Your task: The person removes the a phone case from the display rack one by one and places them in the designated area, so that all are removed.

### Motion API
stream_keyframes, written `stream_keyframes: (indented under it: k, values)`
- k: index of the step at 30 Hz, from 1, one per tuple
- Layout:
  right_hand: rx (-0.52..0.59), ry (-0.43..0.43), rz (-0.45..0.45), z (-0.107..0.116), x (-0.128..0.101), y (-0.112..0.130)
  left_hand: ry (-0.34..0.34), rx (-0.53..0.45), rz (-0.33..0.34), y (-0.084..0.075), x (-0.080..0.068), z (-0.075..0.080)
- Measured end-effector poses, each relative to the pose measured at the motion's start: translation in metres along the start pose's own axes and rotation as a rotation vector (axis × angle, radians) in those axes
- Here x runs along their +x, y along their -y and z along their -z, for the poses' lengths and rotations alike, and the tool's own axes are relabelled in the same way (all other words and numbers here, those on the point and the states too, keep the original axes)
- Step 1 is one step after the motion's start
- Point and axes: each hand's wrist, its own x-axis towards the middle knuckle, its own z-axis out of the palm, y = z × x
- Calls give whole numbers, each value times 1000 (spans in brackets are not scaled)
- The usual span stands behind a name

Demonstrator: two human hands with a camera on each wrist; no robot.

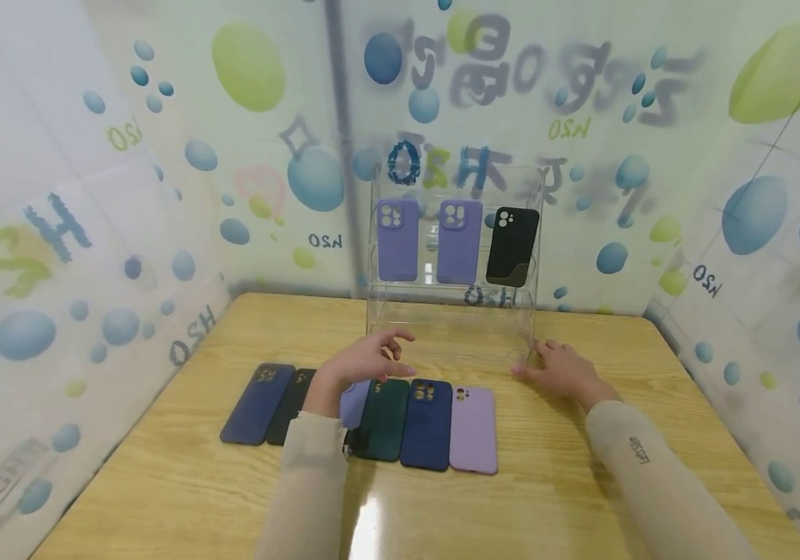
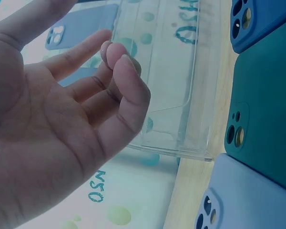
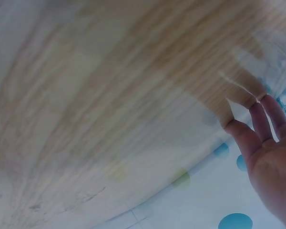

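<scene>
My left hand (image 1: 365,359) hovers above the back ends of a row of phone cases. Its palm and loosely bent fingers show in the left wrist view, holding nothing. Beneath and beside it lie a lavender-blue case (image 1: 354,404), a dark green case (image 1: 382,420), a navy case (image 1: 426,424) and a lilac case (image 1: 473,430). My right hand (image 1: 559,369) rests low at the front right corner of a clear tiered stand (image 2: 181,95). Its extended fingertips (image 3: 234,128) meet the glossy wood surface. Two purple cases (image 1: 398,249) and a black case (image 1: 512,247) lean upright on the stand.
A dark blue case (image 1: 257,404) and another black case (image 1: 291,408) lie at the left end of the row, partly behind the left arm. The wooden table (image 1: 162,474) is bordered by patterned sheeting (image 1: 288,257) at the back and sides.
</scene>
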Motion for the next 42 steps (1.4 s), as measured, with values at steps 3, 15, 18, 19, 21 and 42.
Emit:
stream_keyframes:
  k: [3, 15, 18, 19, 21, 42]
  values:
    - [6, -1, 1, 0, 0, 1, -21, -8, -12, 2, -1, 1]
    - [19, -5, -10, -1, -2, 2, -71, -107, -38, 1, -4, 4]
    - [17, -8, -4, -1, -3, 1, -74, -125, -34, 0, -5, 4]
    - [18, -7, -2, -2, -4, 1, -73, -128, -29, 1, -5, 3]
    - [20, -8, -1, -2, -4, 1, -78, -125, -25, 2, -4, 3]
    - [5, -17, 10, 1, -2, 3, -564, 208, -324, -59, 60, 90]
